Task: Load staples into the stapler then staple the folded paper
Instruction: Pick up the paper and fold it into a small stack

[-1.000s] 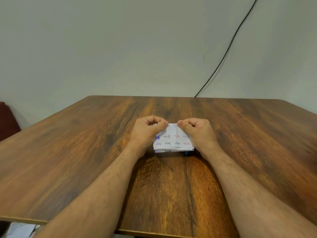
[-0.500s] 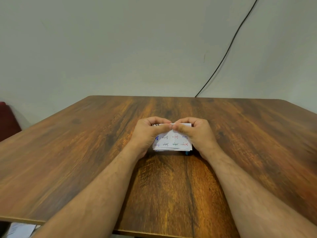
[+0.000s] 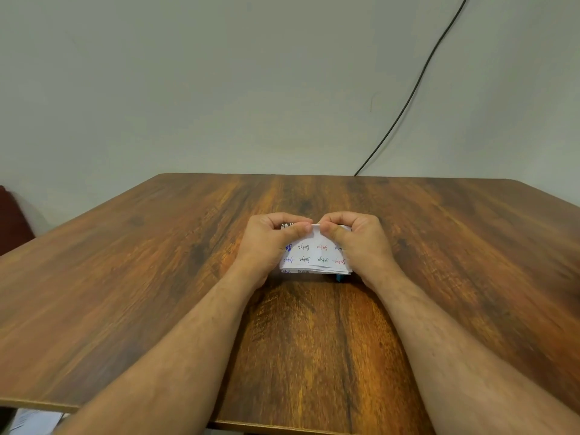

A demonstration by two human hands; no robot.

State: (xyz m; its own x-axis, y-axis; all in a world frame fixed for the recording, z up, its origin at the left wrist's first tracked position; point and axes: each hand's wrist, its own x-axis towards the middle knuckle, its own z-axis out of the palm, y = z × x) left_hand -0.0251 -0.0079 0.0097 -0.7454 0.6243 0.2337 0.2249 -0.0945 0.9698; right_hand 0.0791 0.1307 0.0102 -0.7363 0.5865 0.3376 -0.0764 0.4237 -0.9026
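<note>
Two bare forearms are reaching in over the near edge of the wooden table (image 3: 131, 277), running up toward its middle. Beyond them, about midway between the near and far edges and roughly centred between the left and right edges, the folded paper (image 3: 314, 257) is lying on the table, a small white stack with handwritten words in blue, red and black on its upper face. Its near edge is showing several layers, slightly fanned.

The left hand (image 3: 266, 243) is sitting at the paper's left end and the right hand (image 3: 361, 243) at its right end. Both are curled, with the thumbs lying on top and the other fingers tucked over the far edge, so each hand is pinching the paper's far fold. The two thumb tips are nearly meeting at the middle of that fold.

A small blue-teal thing (image 3: 340, 278) is peeking out from under the paper's near right corner, just beside the right wrist; what it is cannot be told.

Past the far edge of the table, a pale wall is rising, and a black cable (image 3: 414, 86) is running diagonally down it to the table's far edge.
</note>
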